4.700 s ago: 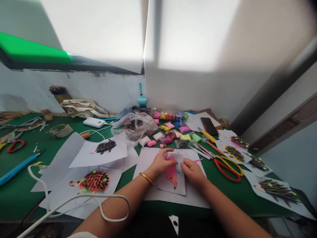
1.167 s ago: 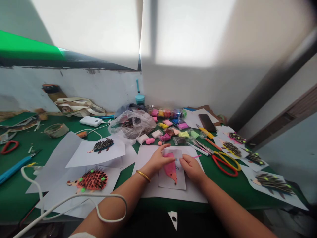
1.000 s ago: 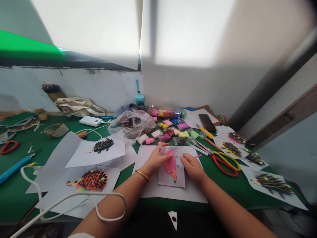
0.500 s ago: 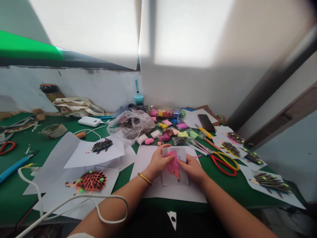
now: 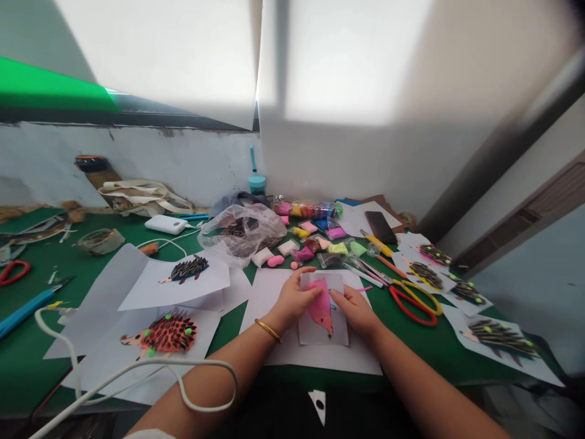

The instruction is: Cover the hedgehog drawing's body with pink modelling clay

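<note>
A small white card [image 5: 336,334] bears a flat pink clay animal shape [image 5: 320,308] with a pointed snout toward me and a dark eye. My left hand [image 5: 295,300] grips the card's left side, thumb resting on the pink clay and fingers behind. On the right side my right hand [image 5: 357,310] pinches the card, its thumb tip by small blue marks next to the clay. Both hands hold the card above a larger white paper sheet [image 5: 260,305]. The fingers behind the card are hidden.
Several clay packets [image 5: 338,248] lie behind the sheet, beside a clear plastic bag [image 5: 214,231]. Scissors [image 5: 414,299] rest at right, near finished hedgehog cards [image 5: 503,338]. More hedgehog pictures [image 5: 171,334] lie at left, and a white cable [image 5: 205,363] loops over my left forearm.
My right thumb has shifted off the pink clay to the right, uncovering more of the clay and the blue marks. My left hand stays nearly where it was.
</note>
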Action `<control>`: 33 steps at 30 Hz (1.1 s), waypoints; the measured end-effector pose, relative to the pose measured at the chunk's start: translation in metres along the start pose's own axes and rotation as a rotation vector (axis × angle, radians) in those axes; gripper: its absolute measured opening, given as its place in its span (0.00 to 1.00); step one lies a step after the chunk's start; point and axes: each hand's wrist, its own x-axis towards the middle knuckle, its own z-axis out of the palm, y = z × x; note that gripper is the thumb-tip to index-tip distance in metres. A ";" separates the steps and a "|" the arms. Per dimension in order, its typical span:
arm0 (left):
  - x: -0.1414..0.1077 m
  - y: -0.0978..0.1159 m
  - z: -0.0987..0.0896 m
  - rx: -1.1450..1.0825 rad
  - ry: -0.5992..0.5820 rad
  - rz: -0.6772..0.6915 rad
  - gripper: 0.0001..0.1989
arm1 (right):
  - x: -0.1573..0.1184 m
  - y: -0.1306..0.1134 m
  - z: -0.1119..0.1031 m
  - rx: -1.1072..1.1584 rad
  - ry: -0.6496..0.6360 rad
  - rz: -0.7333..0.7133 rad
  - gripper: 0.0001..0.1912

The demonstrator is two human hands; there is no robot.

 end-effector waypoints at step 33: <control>0.003 0.002 -0.003 -0.102 0.040 -0.027 0.27 | -0.002 -0.005 -0.002 -0.144 -0.098 0.000 0.17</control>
